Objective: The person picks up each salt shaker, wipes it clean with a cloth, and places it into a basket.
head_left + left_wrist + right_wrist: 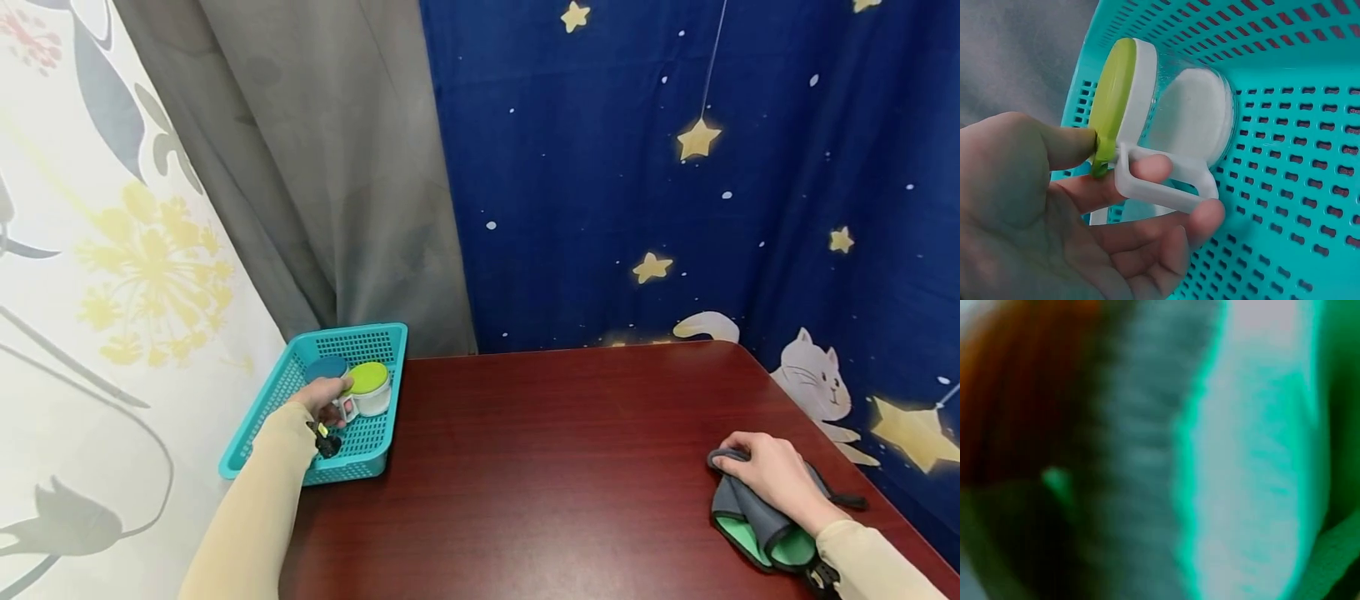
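Note:
A clear jar with a green lid (369, 377) and a white handle (1166, 184) stands in a turquoise basket (352, 475). My left hand (324, 398) grips it: in the left wrist view the thumb presses the lid's edge and fingers go through and round the handle. Beside that jar sits a container with a blue lid (327, 367), partly hidden by the hand. On the right of the table my right hand (772, 471) holds a folded grey and green cloth (738, 508), bunched under the fingers. The right wrist view is blurred and filled by the cloth (1241, 475).
The dark red table (540, 467) spans the space between both hands. Behind it hang a grey curtain (375, 167) and a blue starry curtain (585, 183). A white patterned curtain (112, 333) borders the basket's left side. A black strap (849, 501) sticks out beside the cloth.

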The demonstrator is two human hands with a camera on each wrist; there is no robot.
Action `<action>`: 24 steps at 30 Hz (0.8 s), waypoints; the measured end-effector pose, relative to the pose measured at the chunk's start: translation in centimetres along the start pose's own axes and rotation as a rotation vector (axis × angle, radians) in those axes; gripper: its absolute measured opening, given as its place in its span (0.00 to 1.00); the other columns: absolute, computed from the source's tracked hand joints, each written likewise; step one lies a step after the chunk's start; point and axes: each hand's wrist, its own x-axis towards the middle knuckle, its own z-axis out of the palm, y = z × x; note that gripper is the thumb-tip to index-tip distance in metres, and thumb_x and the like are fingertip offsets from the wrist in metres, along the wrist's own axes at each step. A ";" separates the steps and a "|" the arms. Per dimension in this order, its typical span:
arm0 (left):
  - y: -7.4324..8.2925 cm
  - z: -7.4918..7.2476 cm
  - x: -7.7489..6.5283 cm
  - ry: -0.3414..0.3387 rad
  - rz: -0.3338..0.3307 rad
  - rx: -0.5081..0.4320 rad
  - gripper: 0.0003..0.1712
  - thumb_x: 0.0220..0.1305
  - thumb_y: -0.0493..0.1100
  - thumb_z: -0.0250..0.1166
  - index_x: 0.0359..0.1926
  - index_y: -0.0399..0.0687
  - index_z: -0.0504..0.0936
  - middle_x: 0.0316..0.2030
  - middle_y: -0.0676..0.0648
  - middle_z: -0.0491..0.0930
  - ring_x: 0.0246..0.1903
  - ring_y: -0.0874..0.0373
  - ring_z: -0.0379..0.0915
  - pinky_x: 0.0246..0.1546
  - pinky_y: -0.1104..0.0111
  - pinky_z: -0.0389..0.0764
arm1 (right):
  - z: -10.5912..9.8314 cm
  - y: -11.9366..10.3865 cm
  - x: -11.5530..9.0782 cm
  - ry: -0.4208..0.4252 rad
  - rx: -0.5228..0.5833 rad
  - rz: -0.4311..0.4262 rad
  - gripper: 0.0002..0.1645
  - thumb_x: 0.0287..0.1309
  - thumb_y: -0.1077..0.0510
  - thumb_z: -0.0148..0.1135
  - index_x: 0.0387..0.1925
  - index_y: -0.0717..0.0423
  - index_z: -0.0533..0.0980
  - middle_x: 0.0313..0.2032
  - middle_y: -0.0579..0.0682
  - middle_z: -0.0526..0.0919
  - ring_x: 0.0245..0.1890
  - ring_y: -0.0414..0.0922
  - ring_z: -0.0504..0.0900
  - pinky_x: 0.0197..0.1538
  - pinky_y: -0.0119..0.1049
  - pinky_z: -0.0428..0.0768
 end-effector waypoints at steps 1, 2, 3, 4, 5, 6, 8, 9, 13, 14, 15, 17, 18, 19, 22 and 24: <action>0.1 -0.1 0.0 0.012 -0.005 0.003 0.29 0.80 0.53 0.45 0.58 0.28 0.70 0.22 0.45 0.80 0.21 0.50 0.79 0.30 0.60 0.77 | 0.1 0.1 -0.1 -0.013 0.000 0.003 0.11 0.54 0.46 0.75 0.35 0.44 0.84 0.33 0.45 0.85 0.28 0.43 0.75 0.30 0.41 0.69; 0.1 -0.2 0.0 0.023 -0.004 0.015 0.28 0.79 0.52 0.46 0.59 0.28 0.70 0.23 0.43 0.81 0.21 0.49 0.79 0.30 0.59 0.77 | 0.2 0.2 -0.1 -0.020 0.000 0.002 0.11 0.54 0.46 0.76 0.35 0.44 0.84 0.33 0.45 0.85 0.28 0.43 0.75 0.30 0.41 0.69; 0.2 -0.4 0.1 0.037 -0.004 0.016 0.27 0.79 0.50 0.47 0.59 0.28 0.69 0.25 0.40 0.81 0.23 0.48 0.80 0.31 0.58 0.78 | 0.3 0.2 -0.1 -0.024 0.003 -0.001 0.11 0.54 0.46 0.75 0.35 0.44 0.84 0.33 0.46 0.85 0.28 0.43 0.75 0.30 0.42 0.69; 0.3 -0.5 0.2 0.056 0.004 0.020 0.26 0.78 0.48 0.48 0.59 0.28 0.68 0.28 0.38 0.82 0.24 0.47 0.81 0.32 0.57 0.79 | 0.3 0.3 -0.1 -0.019 0.003 -0.003 0.11 0.54 0.46 0.76 0.34 0.44 0.84 0.33 0.46 0.85 0.28 0.43 0.75 0.30 0.42 0.70; 0.3 -0.7 0.3 0.076 0.010 0.018 0.25 0.76 0.46 0.49 0.60 0.27 0.68 0.32 0.36 0.82 0.25 0.45 0.81 0.34 0.55 0.81 | 0.3 0.3 0.0 -0.012 0.001 -0.008 0.11 0.54 0.46 0.76 0.34 0.44 0.84 0.33 0.46 0.85 0.28 0.43 0.76 0.30 0.42 0.70; 0.4 -0.9 0.4 0.099 0.016 0.013 0.24 0.75 0.45 0.50 0.59 0.27 0.68 0.35 0.34 0.82 0.27 0.44 0.81 0.37 0.54 0.82 | 0.3 0.2 0.0 -0.005 0.000 -0.012 0.10 0.54 0.46 0.76 0.34 0.44 0.84 0.33 0.46 0.85 0.28 0.43 0.77 0.30 0.42 0.71; 0.5 -1.3 0.5 0.145 0.037 0.012 0.23 0.71 0.42 0.51 0.57 0.25 0.69 0.40 0.31 0.80 0.30 0.42 0.82 0.41 0.51 0.82 | 0.2 0.1 0.2 0.008 -0.007 -0.024 0.11 0.54 0.47 0.76 0.34 0.45 0.84 0.33 0.47 0.86 0.28 0.44 0.78 0.29 0.42 0.71; 0.5 -1.5 0.5 0.167 0.045 0.012 0.23 0.70 0.41 0.51 0.56 0.24 0.71 0.41 0.31 0.79 0.31 0.41 0.81 0.42 0.50 0.82 | 0.2 0.0 0.2 0.013 -0.011 -0.029 0.11 0.54 0.47 0.76 0.34 0.46 0.84 0.33 0.47 0.86 0.28 0.45 0.78 0.29 0.43 0.72; 1.1 -2.2 -0.3 0.243 0.092 0.058 0.20 0.66 0.39 0.51 0.48 0.24 0.78 0.32 0.34 0.78 0.29 0.42 0.78 0.37 0.52 0.83 | -0.1 -0.5 0.4 0.019 -0.044 -0.043 0.12 0.53 0.47 0.76 0.35 0.47 0.84 0.33 0.48 0.86 0.28 0.47 0.80 0.28 0.46 0.74; 1.4 -2.3 -0.6 0.259 0.104 0.078 0.17 0.65 0.38 0.52 0.42 0.27 0.79 0.27 0.37 0.77 0.27 0.43 0.77 0.34 0.54 0.83 | -0.3 -0.6 0.4 0.014 -0.055 -0.041 0.13 0.53 0.46 0.76 0.35 0.47 0.84 0.33 0.49 0.86 0.29 0.48 0.80 0.28 0.47 0.75; 1.7 -2.3 -0.9 0.274 0.122 0.101 0.14 0.64 0.38 0.52 0.38 0.30 0.80 0.24 0.39 0.75 0.26 0.44 0.76 0.31 0.56 0.82 | -0.4 -0.8 0.4 0.009 -0.067 -0.037 0.14 0.53 0.45 0.76 0.36 0.47 0.84 0.34 0.49 0.86 0.29 0.48 0.80 0.28 0.48 0.75; 2.4 -2.1 -1.6 0.301 0.164 0.148 0.10 0.63 0.38 0.53 0.28 0.37 0.76 0.20 0.43 0.71 0.25 0.45 0.73 0.28 0.59 0.80 | -0.7 -1.0 0.5 -0.007 -0.094 -0.021 0.15 0.53 0.43 0.75 0.37 0.47 0.84 0.35 0.50 0.85 0.29 0.47 0.80 0.27 0.48 0.74; 2.7 -1.9 -1.9 0.312 0.181 0.173 0.11 0.64 0.39 0.53 0.26 0.41 0.73 0.20 0.44 0.70 0.25 0.46 0.73 0.28 0.60 0.79 | -0.9 -1.1 0.5 -0.017 -0.105 -0.011 0.16 0.53 0.42 0.75 0.38 0.46 0.84 0.36 0.51 0.85 0.29 0.47 0.79 0.26 0.47 0.74; 3.0 -1.7 -2.3 0.326 0.201 0.208 0.13 0.66 0.41 0.53 0.24 0.44 0.70 0.22 0.44 0.71 0.26 0.46 0.74 0.29 0.60 0.79 | -1.1 -1.2 0.5 -0.027 -0.112 -0.003 0.17 0.54 0.42 0.74 0.39 0.46 0.84 0.36 0.52 0.85 0.29 0.47 0.79 0.26 0.47 0.74; 3.6 -1.0 -3.2 0.367 0.258 0.302 0.17 0.71 0.46 0.52 0.24 0.47 0.70 0.30 0.42 0.77 0.30 0.48 0.77 0.32 0.60 0.80 | -1.6 -1.6 0.5 -0.042 -0.131 0.019 0.19 0.55 0.39 0.73 0.41 0.47 0.84 0.38 0.54 0.84 0.29 0.47 0.78 0.25 0.45 0.72; 3.8 -0.5 -3.6 0.383 0.286 0.360 0.19 0.74 0.49 0.51 0.25 0.46 0.71 0.30 0.41 0.77 0.29 0.49 0.77 0.31 0.60 0.78 | -2.0 -1.9 0.6 -0.037 -0.137 0.027 0.24 0.55 0.36 0.71 0.43 0.49 0.84 0.39 0.56 0.84 0.29 0.48 0.78 0.25 0.45 0.72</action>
